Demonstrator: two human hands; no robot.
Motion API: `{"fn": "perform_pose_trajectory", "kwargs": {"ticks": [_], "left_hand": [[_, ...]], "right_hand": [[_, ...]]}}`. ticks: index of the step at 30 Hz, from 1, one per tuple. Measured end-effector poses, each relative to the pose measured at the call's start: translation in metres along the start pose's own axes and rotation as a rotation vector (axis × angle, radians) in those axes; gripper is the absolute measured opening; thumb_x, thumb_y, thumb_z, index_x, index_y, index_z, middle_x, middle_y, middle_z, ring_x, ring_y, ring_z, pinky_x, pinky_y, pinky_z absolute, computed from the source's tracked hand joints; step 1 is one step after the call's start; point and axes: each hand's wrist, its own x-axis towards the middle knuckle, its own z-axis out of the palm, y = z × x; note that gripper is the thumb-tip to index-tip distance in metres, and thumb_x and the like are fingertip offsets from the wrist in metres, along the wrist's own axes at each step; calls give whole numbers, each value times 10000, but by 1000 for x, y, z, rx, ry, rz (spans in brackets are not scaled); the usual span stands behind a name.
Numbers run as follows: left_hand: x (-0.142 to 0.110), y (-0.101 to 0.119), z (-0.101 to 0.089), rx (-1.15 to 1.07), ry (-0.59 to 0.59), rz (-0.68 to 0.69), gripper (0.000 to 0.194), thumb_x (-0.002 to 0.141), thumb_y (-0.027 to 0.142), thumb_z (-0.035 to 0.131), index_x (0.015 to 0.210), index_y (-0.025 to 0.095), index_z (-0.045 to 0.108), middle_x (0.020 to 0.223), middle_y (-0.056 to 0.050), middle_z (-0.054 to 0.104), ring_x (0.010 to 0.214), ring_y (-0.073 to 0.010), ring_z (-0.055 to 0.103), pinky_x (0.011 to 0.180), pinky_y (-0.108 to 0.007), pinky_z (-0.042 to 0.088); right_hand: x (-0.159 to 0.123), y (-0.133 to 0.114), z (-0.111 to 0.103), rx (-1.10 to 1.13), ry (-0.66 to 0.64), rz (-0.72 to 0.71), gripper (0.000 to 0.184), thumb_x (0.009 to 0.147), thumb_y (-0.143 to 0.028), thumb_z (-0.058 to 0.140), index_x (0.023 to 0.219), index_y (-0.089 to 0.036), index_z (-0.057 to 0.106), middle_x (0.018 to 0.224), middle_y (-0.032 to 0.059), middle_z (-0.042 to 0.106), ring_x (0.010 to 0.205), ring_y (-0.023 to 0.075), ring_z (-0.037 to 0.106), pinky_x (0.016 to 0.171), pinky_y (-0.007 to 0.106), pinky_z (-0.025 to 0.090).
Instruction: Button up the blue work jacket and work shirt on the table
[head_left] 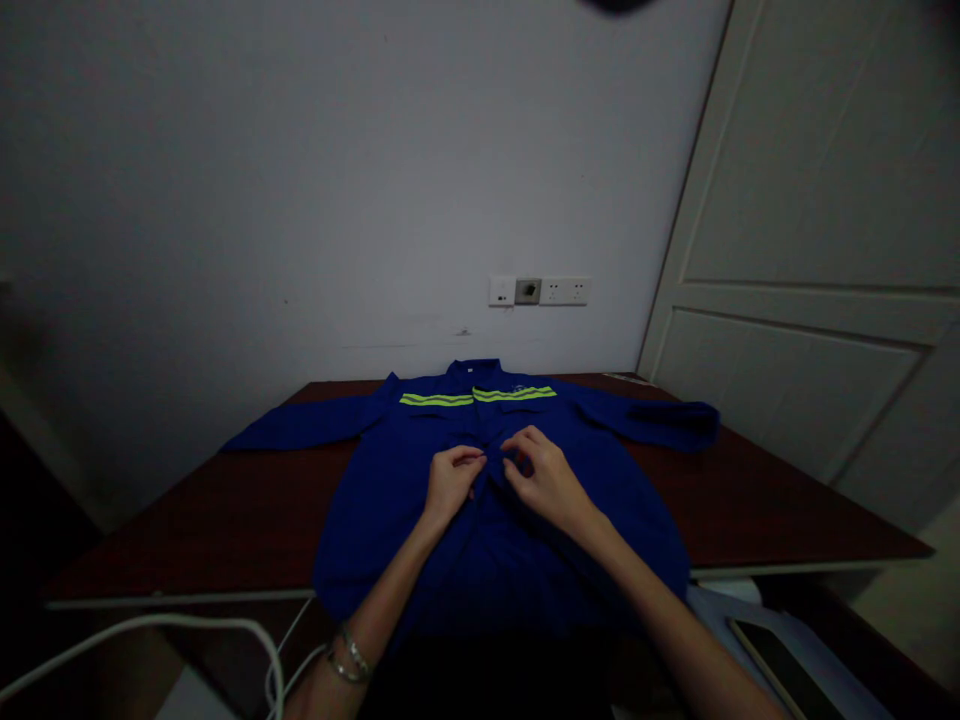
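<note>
A blue work jacket (405, 510) lies front side up on the table, its collar toward the wall and its sleeves spread to both sides. Yellow-green reflective stripes cross its chest. My left hand (451, 485) pinches the front edge of the jacket near the middle, thumb and fingertips together. Just to its right, my right hand (546, 478) hovers over the front opening with fingers curled and a small gap between thumb and forefinger. Nothing shows in that gap except blue cloth behind. The jacket's lower hem hangs over the near table edge, partly in shadow.
The dark red-brown table (247, 510) stands against a pale wall with sockets (564, 291). A white door (810, 370) is on the right. A white cable (187, 622) loops at lower left. A phone-like dark slab (784, 665) lies at lower right, below table level.
</note>
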Motion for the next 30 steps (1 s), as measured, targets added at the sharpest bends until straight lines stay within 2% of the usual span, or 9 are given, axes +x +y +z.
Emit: {"fn": "perform_pose_trajectory", "kwargs": {"ticks": [3, 6, 8, 11, 17, 20, 24, 30], "left_hand": [[2, 3, 3, -53, -5, 89, 145, 613, 244, 656, 698, 127, 667, 687, -38, 670, 604, -146, 609, 568, -225, 471], [2, 5, 4, -91, -12, 107, 134, 613, 236, 652, 697, 132, 660, 723, -36, 672, 700, -155, 616, 662, -233, 473], [1, 6, 4, -94, -24, 89, 153, 626, 251, 643, 720, 131, 653, 710, -27, 661, 644, -134, 597, 595, -209, 458], [-2, 7, 3, -88, -51, 49, 195, 646, 286, 631, 760, 128, 644, 654, -5, 627, 501, -86, 516, 445, -171, 378], [-6, 4, 2, -89, -63, 7, 242, 619, 329, 658, 739, 125, 609, 554, 29, 551, 426, -68, 466, 382, -160, 364], [-10, 2, 2, -40, -39, 19, 278, 611, 378, 672, 668, 128, 565, 472, 52, 494, 362, -62, 424, 337, -163, 339], [-14, 3, 5, 8, -32, 40, 286, 606, 383, 685, 657, 127, 570, 431, 59, 474, 345, -59, 410, 326, -159, 321], [-14, 3, 9, -36, -19, 4, 257, 612, 356, 674, 705, 123, 617, 530, 19, 573, 411, -90, 501, 362, -186, 414]], "right_hand": [[4, 10, 11, 72, -56, 112, 165, 759, -220, 534, 870, -154, 636, 773, 48, 617, 643, 138, 566, 621, 264, 462], [10, 24, 19, 299, -117, 267, 218, 755, -285, 546, 892, -138, 630, 728, 37, 626, 545, 122, 561, 527, 250, 466], [13, 31, 23, 448, -141, 342, 233, 730, -309, 572, 873, -132, 619, 677, 15, 611, 490, 107, 545, 475, 234, 456], [15, 36, 25, 585, -137, 378, 208, 662, -301, 638, 782, -133, 607, 618, -8, 594, 499, 100, 552, 492, 223, 464], [17, 38, 25, 742, -124, 460, 242, 547, -269, 706, 723, -129, 616, 607, -6, 600, 544, 111, 571, 526, 238, 488], [17, 36, 26, 752, -116, 494, 254, 538, -269, 699, 740, -127, 637, 612, -1, 606, 528, 109, 562, 519, 242, 479], [17, 34, 28, 686, -110, 456, 183, 581, -257, 647, 714, -133, 640, 582, -3, 605, 486, 96, 526, 491, 228, 440], [14, 33, 29, 615, -81, 427, 144, 598, -245, 612, 698, -142, 625, 567, -9, 592, 494, 103, 518, 496, 229, 422]]}}
